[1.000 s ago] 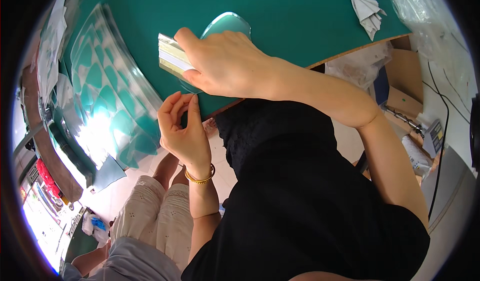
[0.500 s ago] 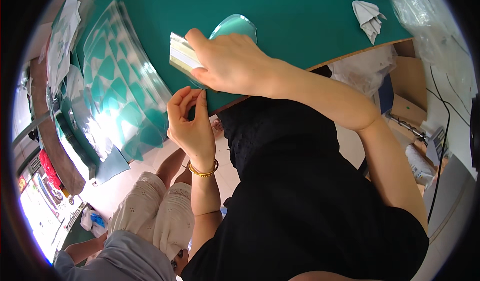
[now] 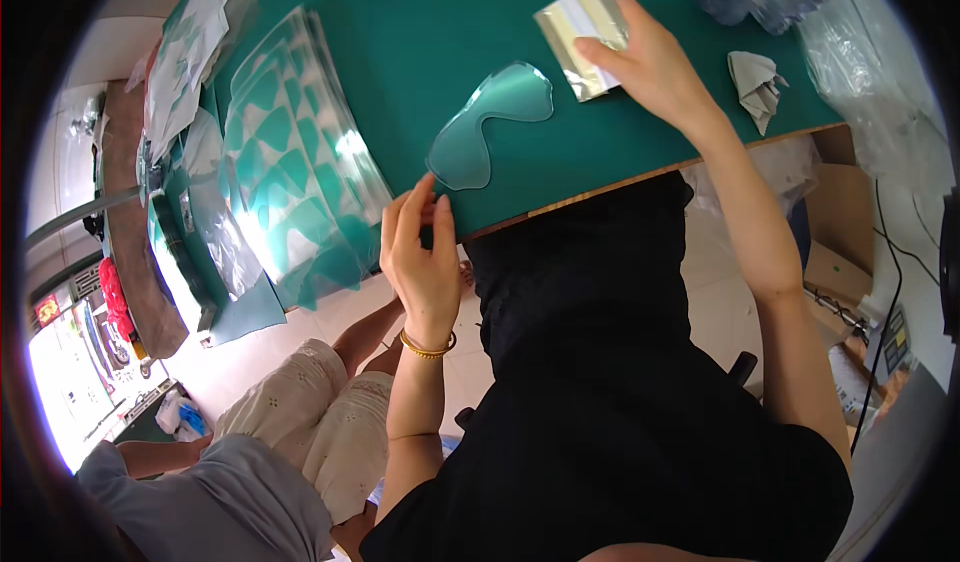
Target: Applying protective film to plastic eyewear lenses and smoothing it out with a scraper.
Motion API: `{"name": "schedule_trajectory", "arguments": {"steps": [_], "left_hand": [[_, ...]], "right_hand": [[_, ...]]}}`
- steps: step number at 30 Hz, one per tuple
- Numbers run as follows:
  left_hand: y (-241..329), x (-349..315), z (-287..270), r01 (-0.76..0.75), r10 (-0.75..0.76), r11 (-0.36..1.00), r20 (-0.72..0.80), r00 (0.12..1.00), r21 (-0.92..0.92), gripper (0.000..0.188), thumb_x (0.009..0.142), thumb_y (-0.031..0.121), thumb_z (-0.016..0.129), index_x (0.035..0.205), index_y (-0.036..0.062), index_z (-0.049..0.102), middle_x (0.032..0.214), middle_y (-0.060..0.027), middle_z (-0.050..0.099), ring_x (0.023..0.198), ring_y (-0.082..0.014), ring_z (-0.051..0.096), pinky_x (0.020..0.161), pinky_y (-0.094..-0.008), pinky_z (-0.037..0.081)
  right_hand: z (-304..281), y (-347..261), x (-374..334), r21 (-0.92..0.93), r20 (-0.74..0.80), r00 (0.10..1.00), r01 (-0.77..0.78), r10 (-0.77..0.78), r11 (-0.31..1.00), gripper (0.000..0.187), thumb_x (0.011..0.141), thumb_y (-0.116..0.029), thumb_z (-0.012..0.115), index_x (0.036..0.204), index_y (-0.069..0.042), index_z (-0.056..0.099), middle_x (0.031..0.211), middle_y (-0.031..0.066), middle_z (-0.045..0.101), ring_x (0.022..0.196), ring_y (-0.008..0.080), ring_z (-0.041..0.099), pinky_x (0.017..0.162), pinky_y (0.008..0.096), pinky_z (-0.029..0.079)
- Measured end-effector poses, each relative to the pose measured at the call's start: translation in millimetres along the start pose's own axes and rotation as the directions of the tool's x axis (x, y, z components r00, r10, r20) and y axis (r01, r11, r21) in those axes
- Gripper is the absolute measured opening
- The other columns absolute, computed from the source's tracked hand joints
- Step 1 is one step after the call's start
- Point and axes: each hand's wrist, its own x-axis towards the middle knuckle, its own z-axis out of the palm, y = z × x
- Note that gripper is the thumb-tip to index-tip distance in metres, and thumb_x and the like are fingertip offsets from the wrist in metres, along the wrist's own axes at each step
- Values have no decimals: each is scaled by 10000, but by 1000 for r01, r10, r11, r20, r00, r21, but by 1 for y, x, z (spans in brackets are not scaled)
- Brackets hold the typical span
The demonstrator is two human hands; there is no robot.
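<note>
"Head view: where's the clear visor-shaped sheet (image 3: 462, 140)?"

"Flat on the green table (image 3: 600, 152), close to its near edge. Long axis slants from near-left to far-right."

"Nearer hand?"

"Left hand (image 3: 424, 267). Sheet's near-left tip sits just beyond its fingertips; can't tell if they touch. Thumb and index narrowly parted, nothing visibly held."

"Right hand (image 3: 655, 70)?"

"Past the sheet's far-right end, apart from it, thumb and fingers gripping 1 yellow-and-white block (image 3: 578, 30)."
</note>
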Motion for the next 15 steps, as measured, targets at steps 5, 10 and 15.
{"name": "schedule_trajectory", "arguments": {"steps": [5, 10, 15], "left_hand": [[-1, -1, 0, -203, 195, 961, 61, 979, 187, 260, 892, 24, 688, 1151, 0, 709, 1054, -110, 584, 827, -200, 609, 765, -311, 510], [-2, -2, -5, -163, 164, 981, -7, 986, 103, 119, 852, -4, 707, 968, -15, 727, 1020, -106, 666, 862, -217, 661, 754, -312, 527], [-5, 0, 1, -81, 85, 996, -108, 991, 49, 95, 856, -5, 707, 949, -19, 711, 955, -106, 686, 757, -199, 664, 699, -294, 530]], "right_hand": [[-10, 7, -4, -44, -102, 994, -40, 35, 998, 575, 924, -333, 687, 1317, 46, 509, 1174, 175, 667, 1063, 234, 658, 920, 332, 498], [-12, -1, -3, -29, -146, 989, 5, -9, 1000, 527, 912, -284, 700, 1281, 52, 530, 1103, 158, 696, 962, 200, 683, 852, 312, 520], [13, -57, -30, 189, 145, 988, 32, -61, 981, 430, 895, -245, 708, 1200, 13, 549, 932, 61, 659, 742, 127, 626, 701, 308, 530]]}}
